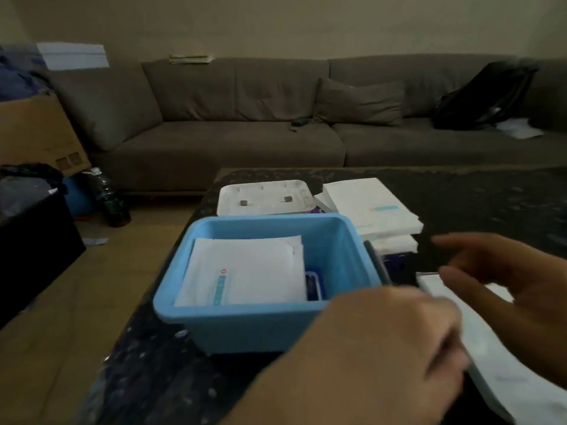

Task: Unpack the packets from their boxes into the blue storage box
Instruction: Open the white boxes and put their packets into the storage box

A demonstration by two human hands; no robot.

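The blue storage box [267, 325] stands on the dark table, with white packets [245, 274] lying flat inside it. To its right a stack of white packets [372, 207] rests on a dark box. A white box or packet [491, 360] lies at the lower right. My left hand [395, 342] is on its near left edge, fingers curled around it. My right hand [506, 271] hovers just above its far end with fingers spread. The image is blurred around both hands.
A white tray-like lid [265, 197] lies behind the blue box. The dark speckled table [475, 191] stretches to the right. A grey sofa [245, 118] runs along the back. A cardboard box [36, 133], a black bin and a bottle [112, 200] stand at the left.
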